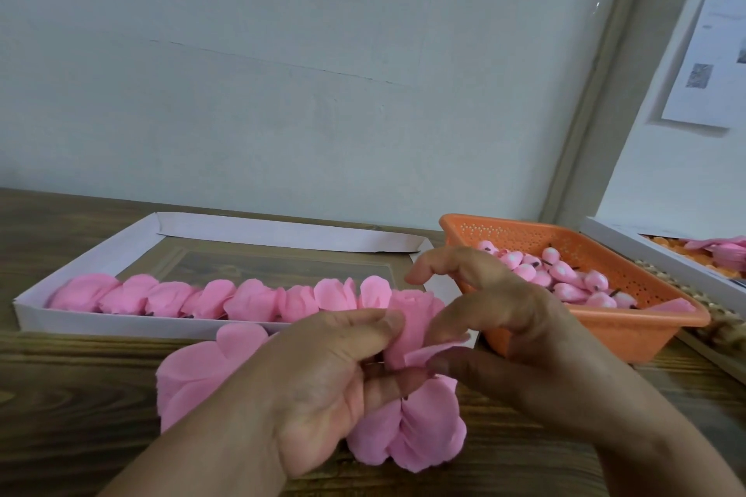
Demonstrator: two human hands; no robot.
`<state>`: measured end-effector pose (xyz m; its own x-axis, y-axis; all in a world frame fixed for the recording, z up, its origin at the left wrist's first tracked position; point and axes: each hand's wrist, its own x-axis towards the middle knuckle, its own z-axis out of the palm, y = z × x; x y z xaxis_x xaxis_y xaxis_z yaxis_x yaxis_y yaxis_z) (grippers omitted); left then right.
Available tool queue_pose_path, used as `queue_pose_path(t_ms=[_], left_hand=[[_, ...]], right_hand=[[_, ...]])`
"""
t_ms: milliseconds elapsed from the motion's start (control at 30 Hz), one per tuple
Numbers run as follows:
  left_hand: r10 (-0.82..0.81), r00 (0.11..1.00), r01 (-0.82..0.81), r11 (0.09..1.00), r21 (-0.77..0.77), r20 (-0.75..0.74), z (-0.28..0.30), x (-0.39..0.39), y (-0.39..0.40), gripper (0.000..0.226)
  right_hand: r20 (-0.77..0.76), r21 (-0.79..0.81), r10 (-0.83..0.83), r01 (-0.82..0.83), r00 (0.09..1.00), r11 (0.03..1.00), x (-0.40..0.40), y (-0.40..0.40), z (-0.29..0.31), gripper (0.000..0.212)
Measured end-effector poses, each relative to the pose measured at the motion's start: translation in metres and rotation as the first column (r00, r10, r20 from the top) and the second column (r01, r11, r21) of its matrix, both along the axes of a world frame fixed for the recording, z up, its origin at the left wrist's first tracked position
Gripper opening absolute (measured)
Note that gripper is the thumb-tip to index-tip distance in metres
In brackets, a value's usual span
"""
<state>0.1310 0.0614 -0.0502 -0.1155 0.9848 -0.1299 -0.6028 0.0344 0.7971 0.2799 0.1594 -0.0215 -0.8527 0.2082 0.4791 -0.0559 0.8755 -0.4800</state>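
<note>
Head view: flower (411, 319) held at lower centre

Over the surface (80, 395), the left hand (323, 383) curls its grip round the flower's base. The right hand (516, 327) pinches a petal (436, 351) in a narrow grip. The basket (605, 327) sits at right and the tray (80, 266) at left.

My left hand (323, 387) grips a pink paper rose (411, 319) while my right hand (496, 319) pinches its loose petal (434, 351).
</note>
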Motion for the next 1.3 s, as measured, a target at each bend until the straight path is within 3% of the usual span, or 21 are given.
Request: queue_pose_path(t_ms=[200,300,433,733,900,1000,1133,1200,1300], left_hand=[[0.059,0.997,-0.058,0.998,0.016,-0.05,-0.002,0.003,0.0,0.031],[0.061,0.995,-0.06,0.998,0.015,-0.08,-0.003,0.003,0.001,0.021],[0.073,0.989,-0.069,0.997,0.034,-0.128,-0.004,0.006,0.001,0.02],[0.099,0.974,-0.071,0.987,0.142,-0.202,-0.003,0.011,-0.003,0.024],[0.047,0.967,0.001,0.983,0.184,-0.252,0.003,0.01,-0.005,0.04],[0.076,0.978,-0.041,0.983,0.179,-0.194,0.002,0.011,-0.004,0.027],[0.111,0.988,-0.093,0.983,0.156,-0.109,0.003,0.008,-0.003,0.025],[0.128,0.988,-0.114,0.982,0.153,-0.086,0.005,0.007,-0.004,0.024],[0.124,0.989,-0.111,0.982,0.154,-0.077,0.005,0.004,-0.003,0.023]], right_hand=[[-0.031,-0.048,0.003,-0.005,1.0,0.999,-0.006,-0.003,-0.001,0.013],[-0.036,-0.054,-0.008,0.006,0.999,0.999,-0.006,-0.003,-0.002,0.01],[-0.007,-0.029,-0.047,0.047,0.999,0.998,-0.005,0.0,-0.003,0.002],[-0.099,0.059,-0.114,0.12,0.989,0.991,-0.008,-0.001,-0.005,0.005],[-0.122,0.044,-0.11,0.116,0.986,0.992,-0.009,0.0,-0.006,0.007],[-0.15,-0.017,-0.066,0.064,0.986,0.998,-0.009,0.004,-0.007,0.004],[-0.34,-0.217,0.062,-0.142,0.938,0.966,-0.002,0.006,-0.002,0.02],[-0.367,-0.204,0.079,-0.163,0.927,0.965,0.003,0.007,0.001,0.021],[-0.262,-0.124,0.038,-0.072,0.964,0.99,0.004,0.006,0.003,0.017]])
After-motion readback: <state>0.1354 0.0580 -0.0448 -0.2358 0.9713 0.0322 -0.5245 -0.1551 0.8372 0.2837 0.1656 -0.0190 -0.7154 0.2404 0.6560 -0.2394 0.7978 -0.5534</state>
